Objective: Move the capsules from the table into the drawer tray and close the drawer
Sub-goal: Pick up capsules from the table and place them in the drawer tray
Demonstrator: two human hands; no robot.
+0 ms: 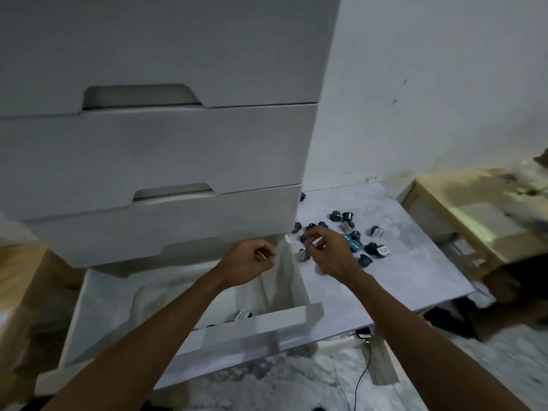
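Note:
Several dark blue capsules (353, 232) lie scattered on the low white table (415, 262) to the right of a white drawer unit. The bottom drawer (255, 330) stands pulled out, with a pale tray (166, 298) inside and one capsule (243, 315) lying near its front wall. My right hand (326, 250) hovers over the left end of the capsule heap, fingers curled around something small and white; blur hides what it is. My left hand (249, 262) hangs over the drawer's right rear corner, fingers curled in, with nothing seen in it.
Closed white drawers (154, 149) rise above the open one. A wooden box or low shelf (474, 221) stands at the right, a white wall behind. A black cable (364, 366) trails on the marbled floor under the table. A wooden surface lies at the left edge.

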